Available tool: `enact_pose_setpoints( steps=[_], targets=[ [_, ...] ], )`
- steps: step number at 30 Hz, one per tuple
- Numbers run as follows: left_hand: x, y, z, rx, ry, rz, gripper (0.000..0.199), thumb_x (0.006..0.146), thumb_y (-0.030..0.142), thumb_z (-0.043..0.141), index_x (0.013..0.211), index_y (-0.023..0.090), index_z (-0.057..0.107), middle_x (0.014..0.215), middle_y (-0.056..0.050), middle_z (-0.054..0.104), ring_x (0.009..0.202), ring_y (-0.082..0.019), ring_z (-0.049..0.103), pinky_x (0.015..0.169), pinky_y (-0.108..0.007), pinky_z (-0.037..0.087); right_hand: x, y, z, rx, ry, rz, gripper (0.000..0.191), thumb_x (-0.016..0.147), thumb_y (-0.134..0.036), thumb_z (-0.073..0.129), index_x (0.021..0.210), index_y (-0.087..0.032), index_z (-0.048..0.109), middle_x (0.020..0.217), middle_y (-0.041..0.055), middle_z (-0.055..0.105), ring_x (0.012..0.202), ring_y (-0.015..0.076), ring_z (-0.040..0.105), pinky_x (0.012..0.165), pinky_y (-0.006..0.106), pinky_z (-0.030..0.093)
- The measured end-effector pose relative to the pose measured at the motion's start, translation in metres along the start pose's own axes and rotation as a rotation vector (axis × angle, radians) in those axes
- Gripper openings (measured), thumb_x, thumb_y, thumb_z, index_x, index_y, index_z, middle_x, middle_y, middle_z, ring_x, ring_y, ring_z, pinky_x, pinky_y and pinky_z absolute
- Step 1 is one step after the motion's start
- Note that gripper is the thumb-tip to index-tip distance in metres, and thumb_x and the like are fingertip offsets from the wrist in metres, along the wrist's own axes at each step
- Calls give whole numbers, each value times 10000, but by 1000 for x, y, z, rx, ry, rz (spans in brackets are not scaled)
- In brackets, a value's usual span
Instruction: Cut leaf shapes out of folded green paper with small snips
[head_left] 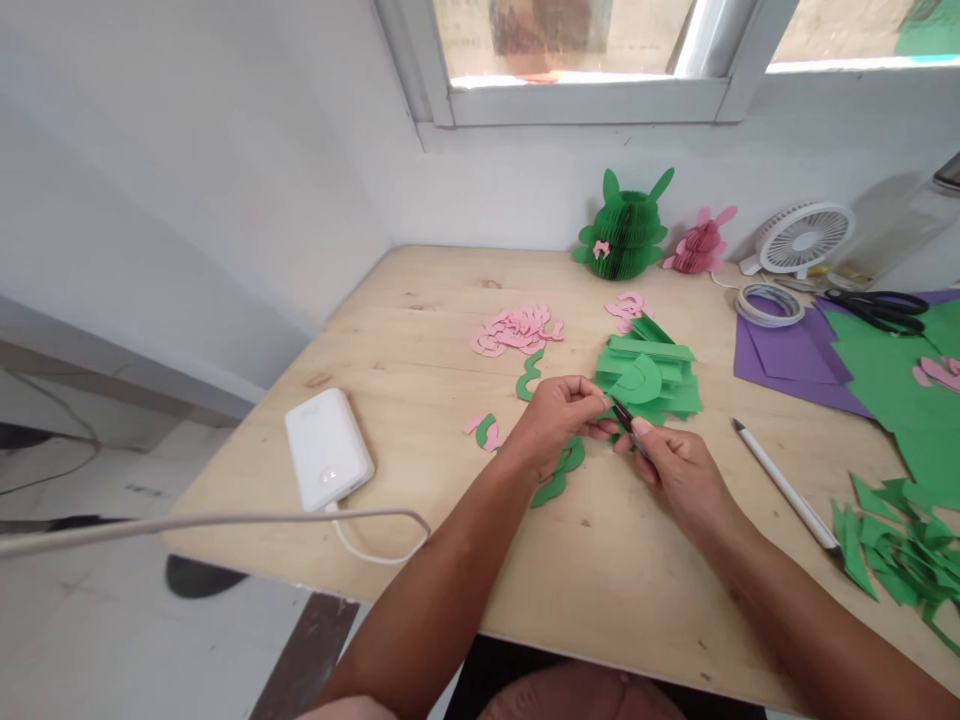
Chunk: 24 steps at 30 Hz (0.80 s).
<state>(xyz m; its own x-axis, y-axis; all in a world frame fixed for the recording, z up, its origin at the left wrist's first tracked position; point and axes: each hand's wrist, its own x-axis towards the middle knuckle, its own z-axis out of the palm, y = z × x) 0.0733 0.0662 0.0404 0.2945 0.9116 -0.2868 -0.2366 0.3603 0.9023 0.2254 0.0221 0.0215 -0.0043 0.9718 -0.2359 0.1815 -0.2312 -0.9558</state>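
In the head view my right hand [675, 465] is closed around a slim dark tool [624, 413], its narrow tip pointing at my left fingers; its exact kind is unclear. My left hand [566, 415] is closed in a pinch at that tip, and what lies between its fingers is too small to make out. Just beyond both hands is a stack of green paper pieces [660, 370], with a curved cutout on top. Wavy green cutouts [551, 488] lie partly under my left hand. Another green cutout [528, 378] lies beyond its knuckles.
Pink cutouts [517, 330] form a pile farther back. Honeycomb paper figures, green [624, 235] and pink [697, 245], stand by the wall near a white fan [806, 240]. A power bank [328, 450] with cable sits left. Rightward are a white pen [784, 482], tape [770, 305], scissors [877, 310] and green scraps [900, 545].
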Motion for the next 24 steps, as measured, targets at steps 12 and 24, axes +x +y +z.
enact_pose_setpoints(
  steps=[12,24],
  targets=[
    [0,2,-1,34,-8,-14,110,702,138,613,619,153,542,595,18,614,576,-119,649,639,-268,510,-1,0,0,30,-8,35,544,753,-671,553,639,-147,642,401,-68,335,367,66,222,374,225,139],
    [-1,3,-1,24,-12,-7,112,702,113,610,626,146,535,598,4,615,561,-115,647,610,-238,510,-1,-2,1,89,-38,59,526,771,-648,561,649,-141,635,404,-72,341,366,59,227,375,219,146]
  ],
)
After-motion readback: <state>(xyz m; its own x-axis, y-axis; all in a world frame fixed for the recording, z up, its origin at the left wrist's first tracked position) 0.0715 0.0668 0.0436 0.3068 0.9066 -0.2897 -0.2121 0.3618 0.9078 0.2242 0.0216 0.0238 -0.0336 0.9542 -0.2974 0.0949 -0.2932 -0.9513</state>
